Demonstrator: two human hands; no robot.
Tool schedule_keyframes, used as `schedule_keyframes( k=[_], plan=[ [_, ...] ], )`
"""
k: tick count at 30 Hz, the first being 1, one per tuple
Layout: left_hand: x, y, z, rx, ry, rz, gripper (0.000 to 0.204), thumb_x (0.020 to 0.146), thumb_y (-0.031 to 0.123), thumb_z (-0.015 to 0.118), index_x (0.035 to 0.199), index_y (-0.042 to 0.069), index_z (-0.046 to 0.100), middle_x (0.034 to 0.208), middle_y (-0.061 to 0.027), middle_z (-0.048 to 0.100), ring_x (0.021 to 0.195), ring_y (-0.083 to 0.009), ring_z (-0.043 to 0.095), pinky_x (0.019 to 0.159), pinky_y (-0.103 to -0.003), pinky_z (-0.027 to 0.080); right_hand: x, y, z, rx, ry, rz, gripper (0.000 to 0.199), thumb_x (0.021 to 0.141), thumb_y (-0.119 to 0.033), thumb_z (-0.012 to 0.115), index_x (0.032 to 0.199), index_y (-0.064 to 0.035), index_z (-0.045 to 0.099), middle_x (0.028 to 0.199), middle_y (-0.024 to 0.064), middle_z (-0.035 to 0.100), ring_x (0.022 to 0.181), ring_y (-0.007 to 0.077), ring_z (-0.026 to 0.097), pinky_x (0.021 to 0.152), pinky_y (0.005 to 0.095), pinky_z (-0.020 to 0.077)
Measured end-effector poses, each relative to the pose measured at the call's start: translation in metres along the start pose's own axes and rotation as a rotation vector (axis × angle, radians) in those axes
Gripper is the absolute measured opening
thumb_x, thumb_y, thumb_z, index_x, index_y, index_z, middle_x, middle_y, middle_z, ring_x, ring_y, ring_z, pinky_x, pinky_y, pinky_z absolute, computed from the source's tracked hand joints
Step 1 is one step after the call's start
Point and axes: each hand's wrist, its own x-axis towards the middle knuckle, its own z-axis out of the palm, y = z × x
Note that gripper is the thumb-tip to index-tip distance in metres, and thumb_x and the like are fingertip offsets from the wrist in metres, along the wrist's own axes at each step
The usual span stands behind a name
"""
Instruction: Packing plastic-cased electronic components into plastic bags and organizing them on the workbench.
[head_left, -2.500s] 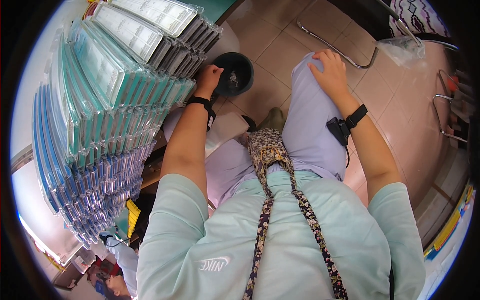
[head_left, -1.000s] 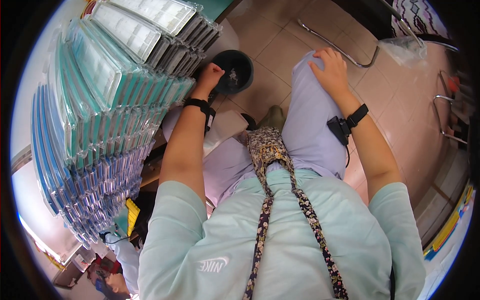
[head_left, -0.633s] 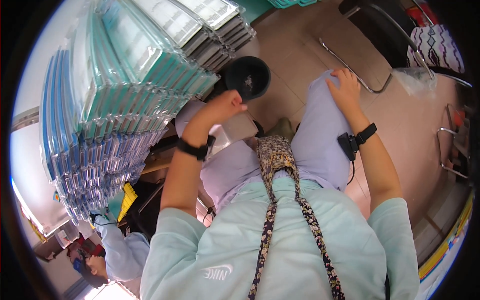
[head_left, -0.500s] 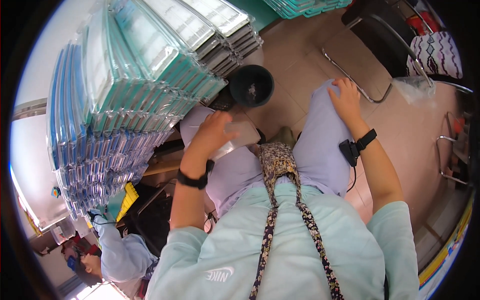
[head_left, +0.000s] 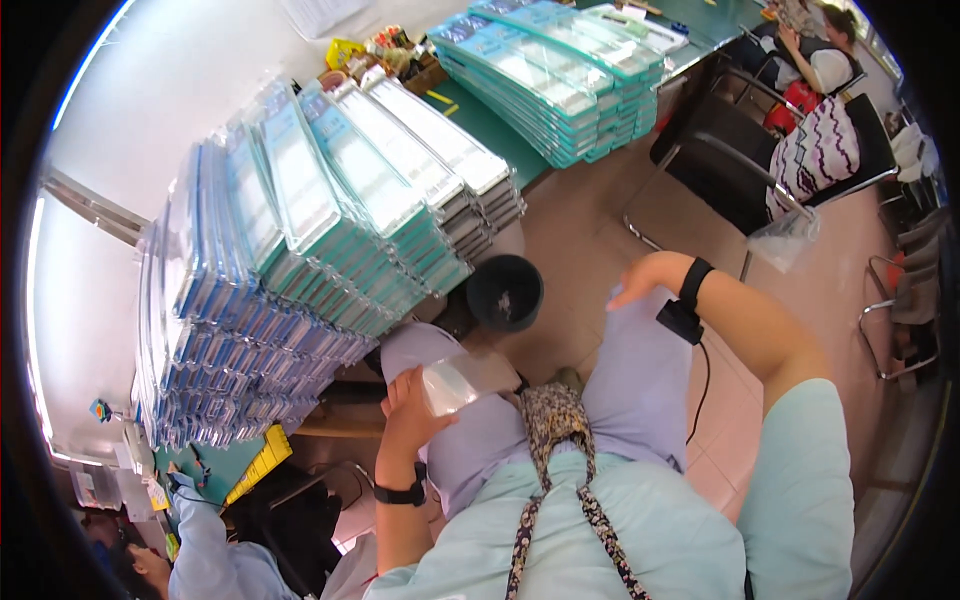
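Note:
My left hand [head_left: 407,412] is at my left thigh. Its fingers and thumb are closed at the edge of a shiny clear plastic packet [head_left: 452,387], whose contents I cannot make out. The packet lies over the lilac trousers [head_left: 505,425], its far end toward the gap between my legs. My right hand [head_left: 645,277], bent at the wrist, is over my right knee with its fingers stretched toward the left. It holds nothing that I can see, and its fingertips are slightly blurred.
Tall stacks of blue, teal and white flat plastic-wrapped packs [head_left: 330,240] stand at my left. Another teal stack [head_left: 550,85] is on the far table. A dark bin [head_left: 505,293] sits beyond my knees. A black chair [head_left: 715,150] is at far right; a person [head_left: 235,570] sits at lower left.
The view has tilted up, showing more of the far table. My right hand has come off its flat rest on the knee and turned inward. My left hand has closed at the packet's edge.

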Motion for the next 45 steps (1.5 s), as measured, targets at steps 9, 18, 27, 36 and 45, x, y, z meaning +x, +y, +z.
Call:
schedule_keyframes(
  k=[9, 18, 27, 36, 45],
  plan=[
    [-0.021, 0.003, 0.005, -0.030, 0.085, -0.027, 0.094, 0.054, 0.026, 0.081, 0.132, 0.008, 0.033, 0.128, -0.0131, 0.038, 0.118, -0.0349, 0.037, 0.095, -0.049, 0.032, 0.026, -0.205, 0.046, 0.243, 0.171, -0.564, 0.075, 0.083, -0.063, 0.047, 0.108, 0.0068, 0.058, 0.112, 0.0271, 0.057, 0.102, 0.0393, 0.056, 0.088, 0.0427, 0.0437],
    [-0.032, 0.001, 0.017, -0.014, 0.209, 0.004, 0.094, 0.053, 0.028, 0.081, 0.131, 0.005, 0.034, 0.126, -0.0123, 0.041, 0.117, -0.0337, 0.040, 0.091, -0.050, 0.035, 0.029, -0.250, 0.098, 0.552, 0.622, -0.570, 0.038, 0.078, -0.042, 0.062, 0.083, -0.0047, 0.064, 0.087, 0.0174, 0.062, 0.087, 0.0343, 0.060, 0.079, 0.0435, 0.0458],
    [-0.042, -0.010, 0.010, 0.046, 0.204, 0.017, 0.098, 0.050, 0.035, 0.082, 0.131, 0.007, 0.036, 0.126, -0.0100, 0.043, 0.116, -0.0300, 0.042, 0.090, -0.048, 0.036, -0.048, -0.211, 0.035, 0.373, 1.091, -0.771, 0.013, 0.071, -0.020, 0.065, 0.066, -0.0092, 0.060, 0.073, 0.0071, 0.060, 0.072, 0.0279, 0.058, 0.062, 0.0415, 0.0426],
    [-0.030, -0.020, 0.006, -0.053, 0.159, 0.047, 0.090, 0.054, 0.035, 0.080, 0.131, 0.009, 0.040, 0.125, -0.0084, 0.044, 0.115, -0.0286, 0.041, 0.089, -0.046, 0.036, -0.155, -0.107, -0.009, 0.255, 1.335, -0.413, 0.011, 0.074, -0.011, 0.065, 0.072, -0.0046, 0.055, 0.074, 0.0077, 0.054, 0.073, 0.0287, 0.054, 0.064, 0.0373, 0.0393],
    [-0.034, -0.013, -0.005, -0.111, 0.077, -0.017, 0.091, 0.055, 0.027, 0.081, 0.133, 0.011, 0.038, 0.132, -0.0086, 0.040, 0.123, -0.0299, 0.036, 0.099, -0.046, 0.029, -0.246, -0.063, 0.009, -0.018, 1.740, 0.003, 0.006, 0.080, 0.000, 0.062, 0.085, -0.0021, 0.060, 0.085, 0.0072, 0.057, 0.082, 0.0228, 0.055, 0.073, 0.0354, 0.0421]
  ],
)
